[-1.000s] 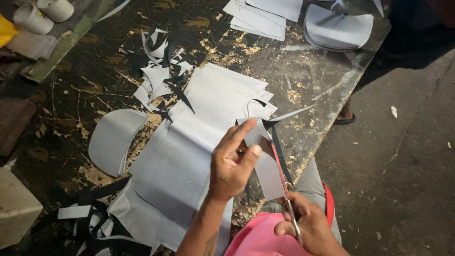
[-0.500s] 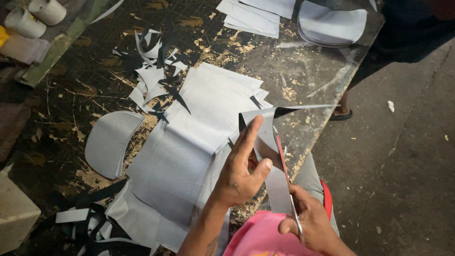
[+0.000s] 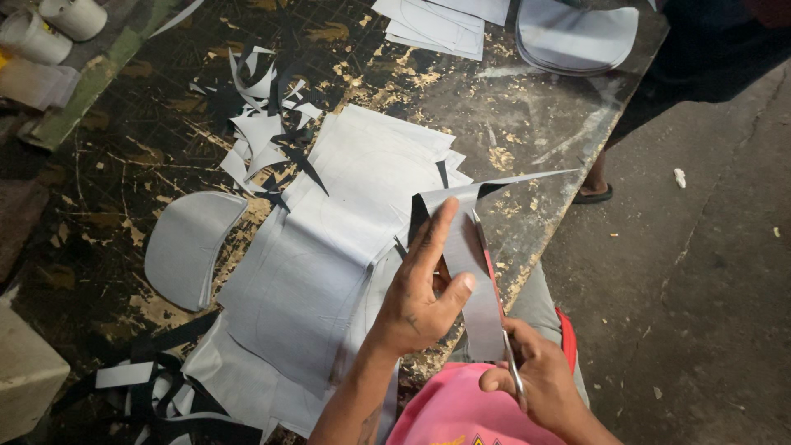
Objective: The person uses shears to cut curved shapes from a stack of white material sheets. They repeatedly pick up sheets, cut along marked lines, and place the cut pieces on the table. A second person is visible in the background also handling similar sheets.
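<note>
The left hand (image 3: 420,288) is pinched on a grey sheet piece (image 3: 461,255), thumb on top and fingers beneath, holding it lifted over the tabletop's (image 3: 527,140) right edge. The right hand (image 3: 540,383) is clamped around the handles of scissors (image 3: 492,284), whose blades seem to run along the piece's right side. Below lies a stack of grey sheets (image 3: 329,247); 1 cut curved piece (image 3: 188,247) rests toward the left edge, with scraps (image 3: 264,132) behind.
</note>
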